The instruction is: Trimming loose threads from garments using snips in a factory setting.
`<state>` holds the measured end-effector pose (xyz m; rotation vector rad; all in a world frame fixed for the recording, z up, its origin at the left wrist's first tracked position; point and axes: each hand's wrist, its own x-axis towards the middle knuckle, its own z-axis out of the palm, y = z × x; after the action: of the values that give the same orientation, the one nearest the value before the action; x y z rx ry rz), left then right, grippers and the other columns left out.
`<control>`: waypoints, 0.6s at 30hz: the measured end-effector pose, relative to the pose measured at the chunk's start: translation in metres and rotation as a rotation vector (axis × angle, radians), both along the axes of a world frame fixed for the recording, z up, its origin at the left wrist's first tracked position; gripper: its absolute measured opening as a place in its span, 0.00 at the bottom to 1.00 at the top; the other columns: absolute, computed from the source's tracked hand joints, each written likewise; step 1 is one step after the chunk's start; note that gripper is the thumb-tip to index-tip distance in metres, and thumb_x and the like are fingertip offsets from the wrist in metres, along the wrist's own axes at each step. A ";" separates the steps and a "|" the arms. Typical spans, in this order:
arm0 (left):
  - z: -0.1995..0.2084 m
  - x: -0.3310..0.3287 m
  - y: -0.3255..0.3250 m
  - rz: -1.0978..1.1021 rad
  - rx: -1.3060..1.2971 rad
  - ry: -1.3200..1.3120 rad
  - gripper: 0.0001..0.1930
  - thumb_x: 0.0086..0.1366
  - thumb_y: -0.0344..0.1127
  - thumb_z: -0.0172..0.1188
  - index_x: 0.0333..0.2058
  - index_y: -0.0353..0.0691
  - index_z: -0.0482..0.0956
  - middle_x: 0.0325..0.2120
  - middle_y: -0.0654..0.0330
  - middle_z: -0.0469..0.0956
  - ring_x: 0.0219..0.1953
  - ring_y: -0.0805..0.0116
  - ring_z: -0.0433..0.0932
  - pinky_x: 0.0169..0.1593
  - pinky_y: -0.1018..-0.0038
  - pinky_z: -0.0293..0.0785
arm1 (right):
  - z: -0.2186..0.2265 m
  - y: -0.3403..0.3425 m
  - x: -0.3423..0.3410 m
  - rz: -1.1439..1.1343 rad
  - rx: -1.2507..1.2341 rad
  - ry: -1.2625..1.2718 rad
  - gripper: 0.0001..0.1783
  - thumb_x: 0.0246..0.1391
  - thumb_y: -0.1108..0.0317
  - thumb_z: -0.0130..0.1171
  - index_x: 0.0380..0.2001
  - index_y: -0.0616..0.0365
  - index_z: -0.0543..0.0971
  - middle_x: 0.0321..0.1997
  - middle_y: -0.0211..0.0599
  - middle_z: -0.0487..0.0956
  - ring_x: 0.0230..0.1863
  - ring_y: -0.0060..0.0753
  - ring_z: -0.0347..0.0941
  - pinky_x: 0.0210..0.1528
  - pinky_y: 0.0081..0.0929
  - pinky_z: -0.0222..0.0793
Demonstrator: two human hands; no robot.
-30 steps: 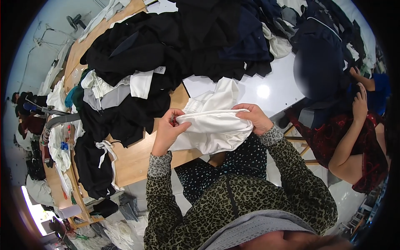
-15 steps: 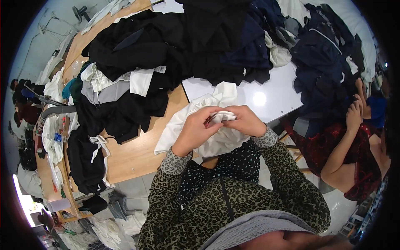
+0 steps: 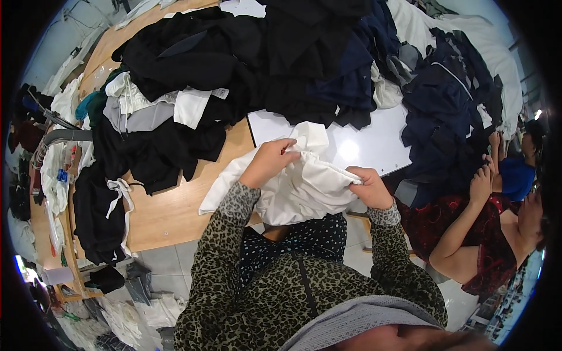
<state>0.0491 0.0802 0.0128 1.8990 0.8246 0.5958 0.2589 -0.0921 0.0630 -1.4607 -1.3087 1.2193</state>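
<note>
holding a white garment (image 3: 316, 190) up between two hands, person was at the near edge of the wooden bench (image 3: 170, 219). garment covered the near right corner, about where the white bench (image 3: 383, 137) adjoined, and draped down onto the dotted trousers (image 3: 328, 234).

right hand (image 3: 374, 188): fingers pinched narrow, holding the right end of the gathered edge (image 3: 328, 167). left hand (image 3: 269, 162): thumb and index fingertips a little apart at a fold by the other end; could not tell if they gripped it, remaining fingers hidden.

step in hand looked like spreading that edge. doing it well likely meant taking a firm hold at each end, pulling evenly so the gathers lay flat without twisting, and keeping the loose cloth out from under the fingers. soft fabric probably bunched easily, so short shifts of grip seemed safer than one big tug.

labels: one pale label-like patch (image 3: 220, 93) beside the white cloth (image 3: 190, 108) in the dark clothes (image 3: 199, 64) toward the far edge of the wooden bench; any print too small to read. no brand or writing was readable on the white garment.
</note>
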 end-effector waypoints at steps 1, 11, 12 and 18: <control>-0.003 -0.001 0.002 -0.112 -0.174 0.059 0.20 0.51 0.40 0.64 0.38 0.31 0.76 0.32 0.51 0.77 0.33 0.60 0.76 0.38 0.70 0.71 | -0.001 0.000 0.001 0.000 -0.002 -0.004 0.14 0.43 0.81 0.49 0.36 0.66 0.76 0.33 0.29 0.77 0.35 0.18 0.69 0.40 0.18 0.65; 0.031 -0.036 -0.037 0.129 0.107 0.002 0.16 0.46 0.37 0.68 0.30 0.34 0.75 0.23 0.58 0.74 0.21 0.70 0.71 0.27 0.77 0.68 | -0.013 0.004 -0.004 -0.416 -0.062 0.319 0.08 0.51 0.71 0.58 0.33 0.66 0.78 0.30 0.30 0.78 0.31 0.17 0.71 0.35 0.15 0.67; 0.031 -0.041 -0.038 0.184 0.161 0.006 0.16 0.46 0.37 0.69 0.29 0.34 0.74 0.23 0.58 0.73 0.20 0.71 0.71 0.26 0.78 0.68 | -0.014 0.004 -0.004 -0.418 -0.064 0.318 0.08 0.51 0.71 0.58 0.33 0.66 0.78 0.30 0.30 0.78 0.31 0.17 0.71 0.35 0.15 0.67; 0.018 -0.062 -0.033 0.252 0.117 0.011 0.14 0.47 0.32 0.67 0.28 0.34 0.71 0.22 0.58 0.72 0.19 0.71 0.69 0.25 0.77 0.67 | -0.023 0.001 0.000 -0.464 -0.048 0.425 0.08 0.49 0.74 0.58 0.34 0.65 0.77 0.31 0.30 0.78 0.31 0.18 0.72 0.36 0.15 0.68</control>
<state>-0.0133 0.0468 0.0305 1.9183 1.0659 0.8024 0.2592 -0.0906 0.0396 -1.3436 -0.6172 1.1645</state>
